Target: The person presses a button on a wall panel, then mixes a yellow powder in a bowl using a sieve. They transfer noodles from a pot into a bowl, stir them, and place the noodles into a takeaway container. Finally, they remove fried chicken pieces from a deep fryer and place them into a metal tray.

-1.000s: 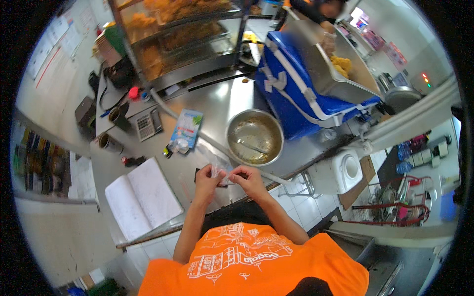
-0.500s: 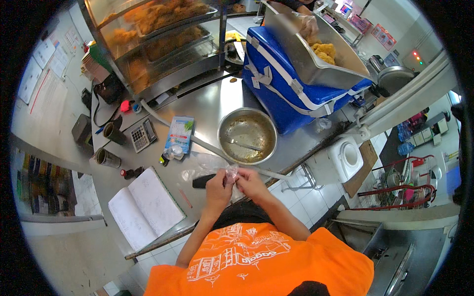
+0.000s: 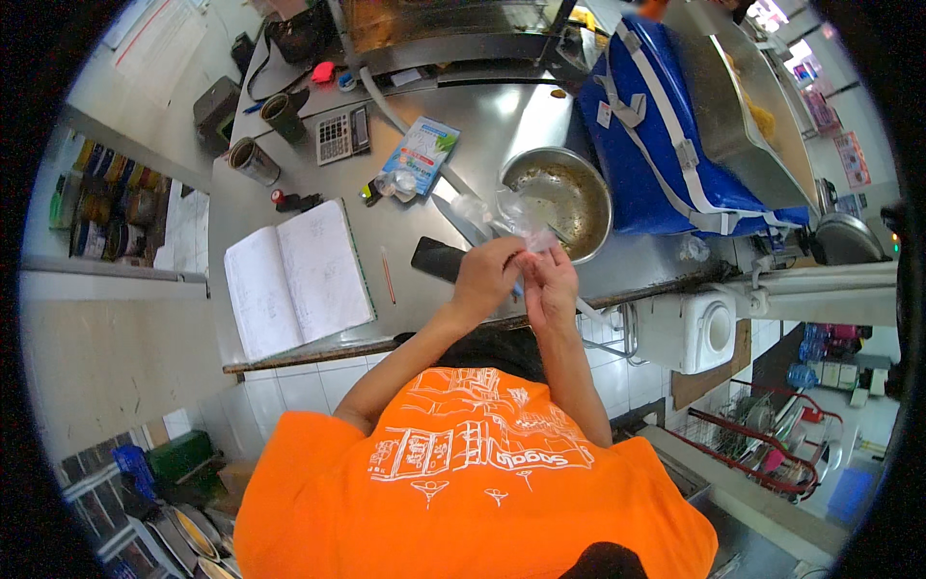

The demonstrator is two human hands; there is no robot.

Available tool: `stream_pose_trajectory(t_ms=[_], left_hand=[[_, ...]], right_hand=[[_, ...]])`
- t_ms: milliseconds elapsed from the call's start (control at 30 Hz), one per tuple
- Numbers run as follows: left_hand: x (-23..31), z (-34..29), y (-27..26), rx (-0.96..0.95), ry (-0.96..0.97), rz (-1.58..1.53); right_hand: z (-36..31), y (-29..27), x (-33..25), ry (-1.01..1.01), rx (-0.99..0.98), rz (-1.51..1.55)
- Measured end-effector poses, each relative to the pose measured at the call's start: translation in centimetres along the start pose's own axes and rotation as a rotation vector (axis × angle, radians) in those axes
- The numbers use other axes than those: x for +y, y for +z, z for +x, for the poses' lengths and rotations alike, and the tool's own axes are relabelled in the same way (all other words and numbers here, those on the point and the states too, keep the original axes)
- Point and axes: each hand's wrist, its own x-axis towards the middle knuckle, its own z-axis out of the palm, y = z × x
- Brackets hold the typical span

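Observation:
My left hand (image 3: 487,278) and my right hand (image 3: 551,288) meet at the near edge of the steel table. Their fingers are closed on a piece of thin clear plastic (image 3: 514,210), too crumpled to tell whether it is a glove or a bag. It stretches forward from the fingertips, across the near left rim of a steel bowl (image 3: 605,185) with brownish residue inside. A black phone (image 3: 437,259) lies just left of my left hand. Beyond it is a blue and white packet (image 3: 424,150) with crumpled clear plastic (image 3: 394,183) at its near end.
An open notebook (image 3: 323,275) and a pen (image 3: 388,276) lie to the left. Behind them are a calculator (image 3: 343,134) and two cups (image 3: 255,161). At the right a blue cooler bag (image 3: 648,125) bears a steel tub (image 3: 748,140) of fried food. A steel cabinet stands at the back.
The view has turned, so the table's things appear shifted. Both hands still grip the clear plastic, which now spreads out forward beyond the fingers toward the bowl.

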Motion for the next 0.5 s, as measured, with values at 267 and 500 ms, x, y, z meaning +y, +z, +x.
stream_pose_trajectory(t_ms=[267, 500], left_hand=[[1.4, -0.3, -0.4, 0.087, 0.195, -0.091], [2.8, -0.5, -0.4, 0.085, 0.229, -0.028]], right_hand=[[0.5, 0.8, -0.7, -0.297, -0.111, -0.721], [0.8, 2.4, -4.5, 0.109, -0.132, -0.174]])
